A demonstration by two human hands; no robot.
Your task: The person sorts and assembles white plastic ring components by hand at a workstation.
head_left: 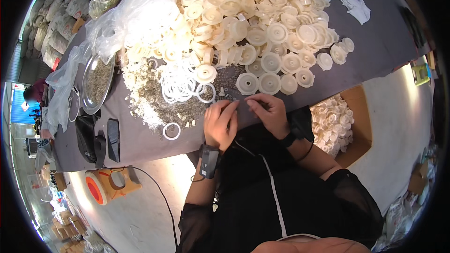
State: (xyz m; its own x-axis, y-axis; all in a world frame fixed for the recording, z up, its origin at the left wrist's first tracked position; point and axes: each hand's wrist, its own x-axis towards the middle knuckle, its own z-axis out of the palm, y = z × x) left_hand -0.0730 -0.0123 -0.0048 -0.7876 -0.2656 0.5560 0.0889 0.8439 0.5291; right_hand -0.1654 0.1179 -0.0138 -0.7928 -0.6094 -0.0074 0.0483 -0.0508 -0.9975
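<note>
At the near edge of the grey-covered table (140, 140), my left hand (219, 124) has its fingers curled and pressed together at the tips. Close to its right, my right hand (272, 115) is closed in a pinch, thumb against forefinger. Anything between the fingertips is too small to make out. Just beyond them lie round translucent plastic discs (269, 83), at the front of a large heap of cream plastic parts (234, 7). To the left are a pile of white rings (176, 86), a single loose ring (171, 131) and a scatter of tiny grey pieces (180, 111).
An oval metal tray (85, 86) of small pieces, a black pouch (85, 136) and a phone (113, 140) lie at left. Clear plastic bags (136, 11) cover the back left. Below the right edge stands a cardboard box (363, 122) of cream parts. A cable (161, 192) hangs nearby.
</note>
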